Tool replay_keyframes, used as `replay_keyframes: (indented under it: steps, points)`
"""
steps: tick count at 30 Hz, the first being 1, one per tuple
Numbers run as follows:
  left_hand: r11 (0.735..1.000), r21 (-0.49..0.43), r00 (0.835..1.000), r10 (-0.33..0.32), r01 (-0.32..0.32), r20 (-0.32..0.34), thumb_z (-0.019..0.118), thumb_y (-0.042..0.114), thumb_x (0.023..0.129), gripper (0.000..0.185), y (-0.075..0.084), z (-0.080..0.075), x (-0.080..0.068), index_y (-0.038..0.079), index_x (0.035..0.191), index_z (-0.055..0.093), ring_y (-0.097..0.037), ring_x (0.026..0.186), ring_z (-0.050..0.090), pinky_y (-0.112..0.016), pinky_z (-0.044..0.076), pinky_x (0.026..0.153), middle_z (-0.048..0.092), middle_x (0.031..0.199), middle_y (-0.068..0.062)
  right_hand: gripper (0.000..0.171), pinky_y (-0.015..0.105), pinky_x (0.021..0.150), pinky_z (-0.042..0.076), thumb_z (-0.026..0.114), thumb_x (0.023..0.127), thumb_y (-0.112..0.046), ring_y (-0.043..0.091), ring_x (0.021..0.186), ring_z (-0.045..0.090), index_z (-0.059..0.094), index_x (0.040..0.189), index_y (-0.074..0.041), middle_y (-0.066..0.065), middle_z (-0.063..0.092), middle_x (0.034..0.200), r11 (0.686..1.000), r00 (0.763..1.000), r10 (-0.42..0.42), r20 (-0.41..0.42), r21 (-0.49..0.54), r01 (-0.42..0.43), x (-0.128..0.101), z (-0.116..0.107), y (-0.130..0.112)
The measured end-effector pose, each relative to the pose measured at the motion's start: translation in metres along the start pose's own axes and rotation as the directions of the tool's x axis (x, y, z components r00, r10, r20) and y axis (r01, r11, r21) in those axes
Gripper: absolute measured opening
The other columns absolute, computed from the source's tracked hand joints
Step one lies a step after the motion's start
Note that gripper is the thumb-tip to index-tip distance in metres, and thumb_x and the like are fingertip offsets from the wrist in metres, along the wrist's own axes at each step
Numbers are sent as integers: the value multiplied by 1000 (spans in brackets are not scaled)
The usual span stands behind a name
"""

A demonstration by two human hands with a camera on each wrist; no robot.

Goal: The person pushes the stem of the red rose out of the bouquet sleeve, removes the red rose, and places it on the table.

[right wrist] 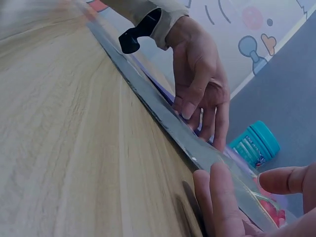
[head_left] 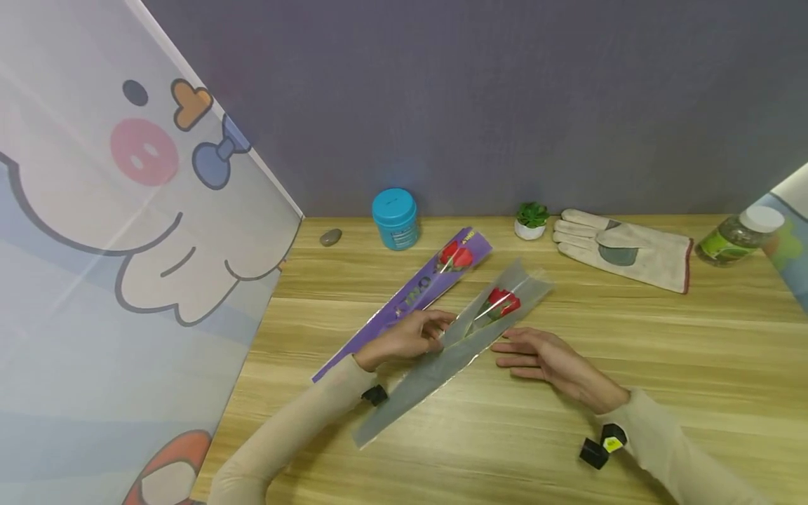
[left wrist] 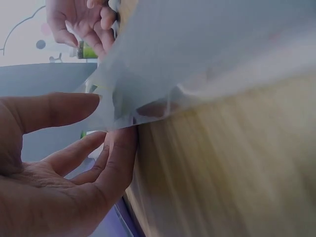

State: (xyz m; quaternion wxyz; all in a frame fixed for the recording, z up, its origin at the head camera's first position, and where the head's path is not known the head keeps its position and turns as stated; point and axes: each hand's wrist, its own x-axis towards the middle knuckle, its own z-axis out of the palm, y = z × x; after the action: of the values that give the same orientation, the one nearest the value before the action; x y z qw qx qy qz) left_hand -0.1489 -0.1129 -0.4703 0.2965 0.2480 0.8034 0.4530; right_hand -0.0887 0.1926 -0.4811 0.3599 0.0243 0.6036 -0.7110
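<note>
across the middle of the desk (head_left: 694,358), a red rose in clear grey wrap (head_left: 449,361) lies slantwise, its flower end toward the back edge, its narrow end toward the front left. the left hand (head_left: 407,335) touches the wrap's left side, fingers loosely bent, thumb and fingertips parted about the film; the right hand (head_left: 555,359) is at its right side, fingers nearly straight, thumb well apart, gripping nothing. just beyond the left hand lies a purple-wrapped rose (head_left: 398,308). along the back edge, from the left corner to the right, are a stone (head_left: 331,237), a blue tub (head_left: 396,219), a potted plant (head_left: 531,220), a glove (head_left: 650,256) and a jar (head_left: 732,240).
</note>
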Motion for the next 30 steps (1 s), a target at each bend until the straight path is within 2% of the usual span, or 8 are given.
replay_keyframes:
  steps: [5, 13, 19, 22, 26, 30]
  points:
    - [999, -37, 1000, 16, -16, 9, 66, -13, 84, 70, 0, 3, 2, -1, 151, 50, -17, 97, 65, -19, 54, 85, 63, 123, -24, 52, 29, 93, 61, 39, 114, -27, 10, 112, 73, 27, 152, 6, 1, 71, 136, 999, 999, -42, -13, -17, 42, 0, 4, 2]
    - [992, -126, 999, 1, 5, 45, 60, -22, 81, 78, 2, 6, 3, 2, 153, 47, -13, 82, 65, -20, 54, 70, 62, 121, -24, 50, 28, 91, 61, 41, 113, -21, 9, 110, 73, 22, 151, 5, 13, 69, 138, 994, 991, -106, -83, -20, 105, 0, 14, 3]
    - [980, -199, 998, -10, 23, 66, 61, -22, 83, 82, 0, 7, 3, 8, 157, 45, -12, 80, 65, -23, 54, 69, 62, 127, -23, 54, 27, 90, 62, 56, 108, -11, 10, 103, 76, 22, 148, 3, 2, 78, 117, 982, 975, -178, -132, 43, 185, 1, 20, 5]
    - [972, -232, 997, -17, 33, 71, 63, -21, 84, 82, 1, 7, 4, 11, 158, 44, -12, 82, 65, -23, 55, 70, 62, 132, -25, 58, 26, 90, 62, 58, 106, -4, 11, 100, 77, 20, 149, 4, -1, 78, 108, 969, 964, -224, -145, 75, 236, 2, 22, 7]
    - [956, -292, 997, -4, 26, 76, 62, -22, 85, 83, 2, 8, 5, 10, 159, 41, -10, 83, 64, -21, 53, 71, 62, 136, -29, 59, 24, 89, 62, 57, 105, -1, 10, 97, 76, 19, 150, 5, -1, 76, 102, 958, 948, -267, -175, 60, 281, 4, 23, 9]
    - [935, -355, 996, 38, -6, 83, 62, -22, 85, 84, 3, 8, 6, 8, 160, 38, -8, 83, 64, -19, 53, 71, 62, 135, -32, 55, 23, 87, 62, 60, 104, -3, 9, 94, 75, 25, 147, 4, -3, 76, 99, 957, 938, -277, -209, 28, 289, 6, 25, 9]
